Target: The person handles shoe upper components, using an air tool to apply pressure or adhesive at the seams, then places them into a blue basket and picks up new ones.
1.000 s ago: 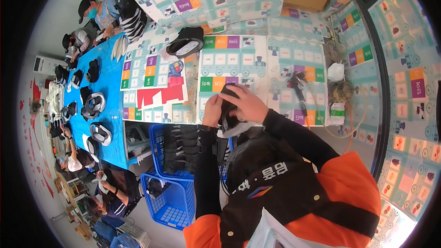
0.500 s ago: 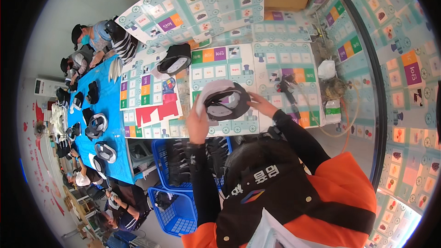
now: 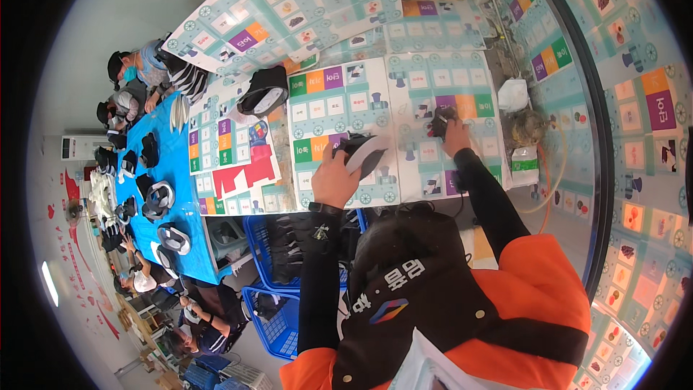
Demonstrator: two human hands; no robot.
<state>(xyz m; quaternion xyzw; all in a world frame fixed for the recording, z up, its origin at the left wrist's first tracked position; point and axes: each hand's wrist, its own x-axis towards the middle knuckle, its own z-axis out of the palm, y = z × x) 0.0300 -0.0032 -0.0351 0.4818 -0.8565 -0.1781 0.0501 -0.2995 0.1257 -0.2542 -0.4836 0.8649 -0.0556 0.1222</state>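
Note:
My left hand (image 3: 336, 180) grips a black cap (image 3: 359, 153) with a pale grey brim, tilted and slightly blurred, just above the table's near edge. To the right, my right hand (image 3: 456, 137) closes round a dark gun-shaped tool (image 3: 440, 123) on the patterned sheet. Most of that tool is hidden under the fingers, so its exact kind is unclear. Another black cap (image 3: 263, 92), its grey inside showing, rests farther back and left of my left hand.
Red cut-out sheet (image 3: 249, 168) lies left. Blue-covered table (image 3: 186, 211) holds several caps, with co-workers beyond. Blue baskets (image 3: 278, 318) stand below the table edge. Patterned boards (image 3: 289, 7) rise at the back. A white bag (image 3: 513, 94) and a pale hose (image 3: 559, 186) are at the right.
My right hand has let go of the cap and moved right onto the gun-shaped tool. My left hand keeps the cap, which has turned and tilted.

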